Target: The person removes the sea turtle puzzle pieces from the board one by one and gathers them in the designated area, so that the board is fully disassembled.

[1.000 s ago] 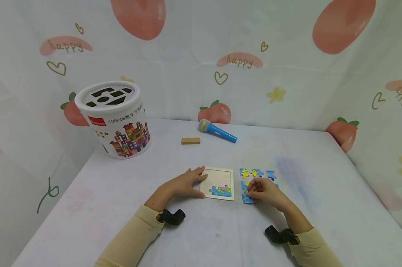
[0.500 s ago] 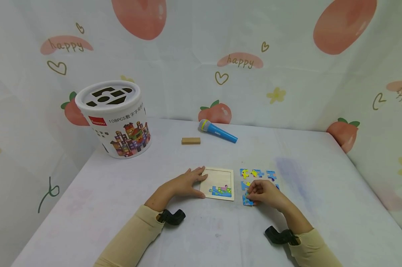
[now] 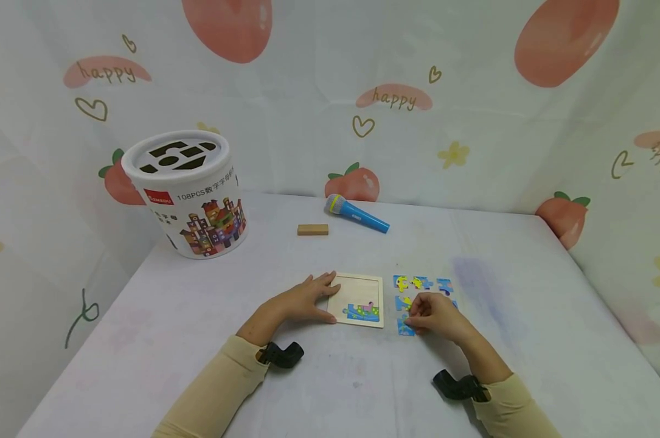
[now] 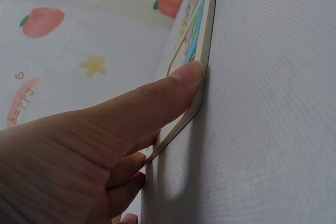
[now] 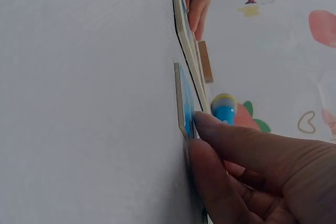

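Note:
In the head view my left hand point(image 3: 305, 301) spans the left side of a square wooden puzzle tray point(image 3: 357, 276), gripping it with the thumb at the near corner and fingers toward the far one. Joined pieces with a blue, green and pink picture point(image 3: 362, 312) fill the tray's near right part. To the right of the tray, my right hand point(image 3: 439, 317) has thumb and forefinger together on the edge of a blue puzzle piece point(image 5: 185, 100), which lies almost flat, close to the tablecloth. Several other loose pieces point(image 3: 421, 283) lie beyond that hand, some partly hidden by it.
A blue toy microphone point(image 3: 362, 217) and a small wooden block point(image 3: 312, 230) lie farther back. At the back left stands a large white bucket point(image 3: 198, 201) with a slotted lid. A printed peach curtain point(image 3: 286, 134) hangs behind the white tablecloth point(image 3: 340, 389).
The blue piece under my right hand has shifted slightly toward me and straightened. My left hand and the tray stay in place.

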A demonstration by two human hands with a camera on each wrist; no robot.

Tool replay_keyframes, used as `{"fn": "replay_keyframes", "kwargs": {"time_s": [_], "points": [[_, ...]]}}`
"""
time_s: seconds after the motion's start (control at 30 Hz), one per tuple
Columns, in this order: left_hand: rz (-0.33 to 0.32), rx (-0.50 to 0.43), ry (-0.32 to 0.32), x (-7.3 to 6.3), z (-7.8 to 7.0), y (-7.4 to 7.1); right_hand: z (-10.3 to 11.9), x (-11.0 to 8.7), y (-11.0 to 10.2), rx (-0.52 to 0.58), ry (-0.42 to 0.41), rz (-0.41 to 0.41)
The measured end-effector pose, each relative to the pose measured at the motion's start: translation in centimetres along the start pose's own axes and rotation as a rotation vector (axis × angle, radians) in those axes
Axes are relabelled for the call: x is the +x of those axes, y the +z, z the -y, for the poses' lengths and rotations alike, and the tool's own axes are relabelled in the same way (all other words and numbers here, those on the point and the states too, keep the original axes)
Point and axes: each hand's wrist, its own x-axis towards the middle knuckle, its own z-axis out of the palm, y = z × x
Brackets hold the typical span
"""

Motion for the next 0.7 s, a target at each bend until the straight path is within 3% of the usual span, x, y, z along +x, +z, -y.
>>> {"fn": "replay_keyframes", "kwargs": {"time_s": [0.33,0.7], "points": [[0.008,-0.005,-0.013,-0.05,-0.27,-0.29,0.36,-0.84,-0.53,-0.211,-0.134,0.059],[0.003,-0.006,-0.012,0.09,0.07,0.05,0.57,-0.86,-0.65,-0.221,-0.133,0.080]]}}
